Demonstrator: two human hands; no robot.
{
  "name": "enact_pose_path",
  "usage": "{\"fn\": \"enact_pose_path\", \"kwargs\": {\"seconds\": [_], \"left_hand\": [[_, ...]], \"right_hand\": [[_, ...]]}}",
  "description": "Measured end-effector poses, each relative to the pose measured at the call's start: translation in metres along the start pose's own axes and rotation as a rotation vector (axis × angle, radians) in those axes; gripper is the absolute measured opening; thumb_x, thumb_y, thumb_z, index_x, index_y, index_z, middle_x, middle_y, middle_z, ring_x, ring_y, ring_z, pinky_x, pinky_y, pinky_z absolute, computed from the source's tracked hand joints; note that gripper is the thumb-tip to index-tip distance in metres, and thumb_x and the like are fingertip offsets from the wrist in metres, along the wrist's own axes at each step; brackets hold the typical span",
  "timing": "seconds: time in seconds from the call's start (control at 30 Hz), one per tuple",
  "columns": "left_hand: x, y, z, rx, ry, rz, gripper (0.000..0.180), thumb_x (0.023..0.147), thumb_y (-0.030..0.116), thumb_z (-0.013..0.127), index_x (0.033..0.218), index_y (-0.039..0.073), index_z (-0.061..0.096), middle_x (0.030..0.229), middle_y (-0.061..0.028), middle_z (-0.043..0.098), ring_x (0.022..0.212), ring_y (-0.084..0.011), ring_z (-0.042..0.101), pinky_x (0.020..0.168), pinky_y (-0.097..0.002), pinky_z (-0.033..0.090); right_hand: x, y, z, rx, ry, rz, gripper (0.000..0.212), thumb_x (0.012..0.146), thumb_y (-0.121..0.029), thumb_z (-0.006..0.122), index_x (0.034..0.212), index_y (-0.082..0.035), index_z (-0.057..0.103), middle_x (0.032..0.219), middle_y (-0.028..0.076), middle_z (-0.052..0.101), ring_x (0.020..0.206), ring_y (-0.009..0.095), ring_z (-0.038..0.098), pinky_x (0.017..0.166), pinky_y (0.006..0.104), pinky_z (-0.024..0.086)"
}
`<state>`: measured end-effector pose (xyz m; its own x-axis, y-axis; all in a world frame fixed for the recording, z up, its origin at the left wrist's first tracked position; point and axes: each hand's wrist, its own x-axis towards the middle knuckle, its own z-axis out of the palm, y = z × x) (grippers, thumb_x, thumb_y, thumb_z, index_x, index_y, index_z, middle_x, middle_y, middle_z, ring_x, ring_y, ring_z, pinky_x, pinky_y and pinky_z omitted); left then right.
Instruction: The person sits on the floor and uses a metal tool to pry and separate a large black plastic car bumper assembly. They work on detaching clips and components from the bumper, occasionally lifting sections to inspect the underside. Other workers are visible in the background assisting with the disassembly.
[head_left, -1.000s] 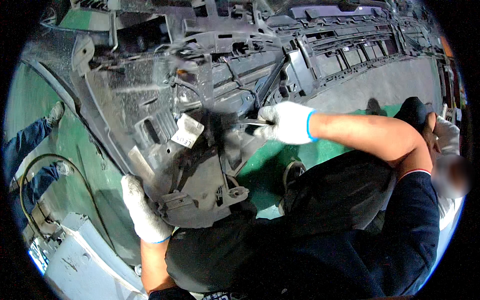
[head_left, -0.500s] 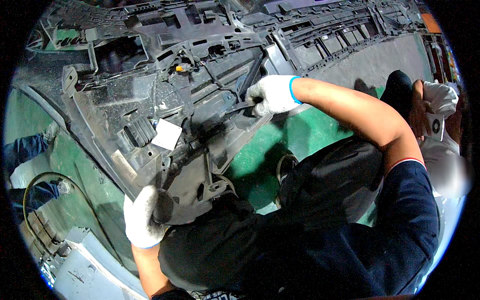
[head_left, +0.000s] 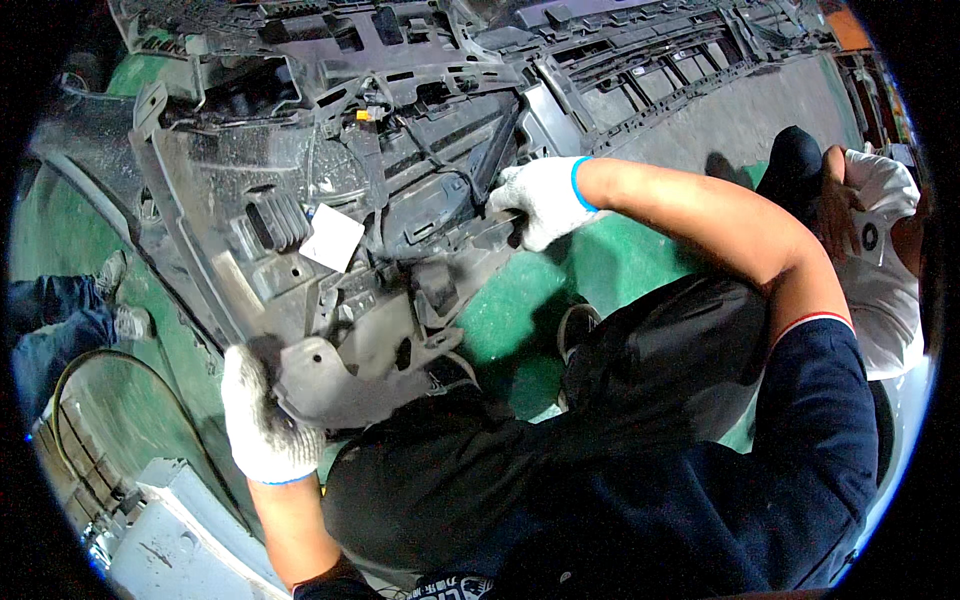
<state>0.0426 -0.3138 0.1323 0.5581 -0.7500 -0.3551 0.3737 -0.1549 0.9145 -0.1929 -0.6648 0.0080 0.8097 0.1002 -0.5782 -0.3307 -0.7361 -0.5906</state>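
A large, dusty black plastic car bumper (head_left: 350, 375), inner side up with ribs, slots and brackets, spans the upper and left part of the view. My left hand (head_left: 265, 425), in a white knit glove, holds its near left end beside a flat flap with a small hole; some fingers are hidden behind. The gloved right hand (head_left: 545, 203) is curled round the bumper's near edge, right of centre, fingertips partly hidden. A white square label (head_left: 332, 238) and a ribbed vent (head_left: 278, 218) sit between my hands. A small orange connector (head_left: 368, 115) shows farther back.
Green floor (head_left: 515, 310) shows between the bumper and my dark-trousered knees. At left are another person's legs (head_left: 65, 310), a curved hose (head_left: 140, 355) and a grey-blue metal box (head_left: 185, 530). Someone in a white shirt (head_left: 875, 270) is close at the right.
My left hand has moved left, and the bumper's near end has shifted with more of its flap showing. The right hand stays at nearly the same edge. The person at right has shifted.
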Motion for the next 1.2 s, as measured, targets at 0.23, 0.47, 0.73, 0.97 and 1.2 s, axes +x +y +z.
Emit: {"fn": "enact_pose_path", "kwargs": {"seconds": [0.23,0.47,0.73,0.97,1.2], "left_hand": [[0.005,0.018,0.013,-0.076,-0.094,0.222,0.04,0.106,0.018,0.059,0.143,0.003,0.058,0.139,-0.0121,0.064,0.128,-0.0242,0.061,0.114,-0.0438,0.047],[0.001,0.026,-0.007,0.957,-0.152,0.794,0.056,0.085,-0.003,0.075,0.138,0.001,0.058,0.139,-0.0139,0.064,0.125,-0.0246,0.065,0.111,-0.0402,0.05],[-0.015,0.063,0.059,0.416,-0.247,0.064,0.069,0.084,0.011,0.084,0.145,-0.003,0.053,0.127,-0.0107,0.069,0.113,-0.0191,0.067,0.1,-0.0348,0.053],[-0.026,0.08,0.056,0.628,-0.167,0.308,0.058,0.094,0.008,0.068,0.147,-0.006,0.049,0.133,-0.0164,0.064,0.106,-0.019,0.064,0.093,-0.0345,0.054],[-0.011,0.025,0.011,0.807,-0.026,0.232,0.083,0.086,0.014,0.064,0.161,-0.005,0.031,0.147,-0.0202,0.054,0.132,-0.0279,0.055,0.113,-0.0382,0.043]], "right_hand": [[-0.013,0.001,0.044,-0.17,0.308,0.023,0.072,0.07,-0.046,0.089,0.125,-0.006,0.063,0.114,0.023,0.068,0.108,0.042,0.067,0.092,0.0498,0.055],[-0.012,-0.002,0.031,-0.202,0.361,-0.058,0.051,0.067,-0.039,0.09,0.102,-0.007,0.07,0.092,0.018,0.074,0.089,0.04,0.071,0.077,0.0473,0.054],[-0.014,-0.007,0.021,-0.07,0.239,-0.047,0.049,0.062,-0.03,0.092,0.1,-0.007,0.071,0.089,0.014,0.074,0.083,0.029,0.071,0.074,0.042,0.054],[0.005,-0.022,-0.001,-0.024,0.141,-0.133,0.05,0.063,-0.027,0.089,0.106,-0.008,0.072,0.094,0.013,0.076,0.088,0.027,0.072,0.078,0.0405,0.055],[-0.047,0.028,-0.008,-0.113,0.293,0.143,0.055,0.075,-0.031,0.087,0.121,-0.007,0.071,0.108,0.019,0.076,0.099,0.035,0.073,0.087,0.0438,0.056]]}}
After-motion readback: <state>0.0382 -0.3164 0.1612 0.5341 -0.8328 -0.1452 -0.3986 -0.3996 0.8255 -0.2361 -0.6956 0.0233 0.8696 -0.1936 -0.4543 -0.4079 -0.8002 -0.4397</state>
